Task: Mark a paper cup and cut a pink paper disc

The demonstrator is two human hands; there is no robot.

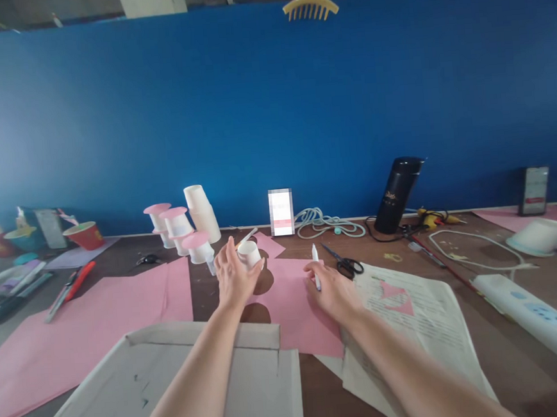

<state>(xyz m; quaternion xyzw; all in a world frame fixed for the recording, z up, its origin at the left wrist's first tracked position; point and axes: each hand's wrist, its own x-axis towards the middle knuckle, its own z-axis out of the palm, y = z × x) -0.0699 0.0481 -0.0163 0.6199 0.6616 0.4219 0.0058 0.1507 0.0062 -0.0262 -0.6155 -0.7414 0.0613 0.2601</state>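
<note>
My left hand (pixel 236 273) is around a small white paper cup (pixel 248 253), thumb on its near right side and fingers on its left. Beneath and beside the cup lies a pink paper sheet (pixel 299 310) with rounded pieces cut from its left edge. My right hand (pixel 330 288) grips a white marker pen (pixel 316 257), held nearly upright over that sheet. Left of my left hand stand several white paper cups with pink paper discs (pixel 197 240) on them. Black-handled scissors (pixel 348 265) rest just beyond my right hand.
A leaning stack of paper cups (pixel 202 213) stands at the back. Nearby are a phone (pixel 281 212), a coiled cable (pixel 328 222) and a black bottle (pixel 398 196). Printed sheets (pixel 432 325), a power strip (pixel 537 310), a grey-white board (pixel 176 383) and a red cutter (pixel 79 282) lie around.
</note>
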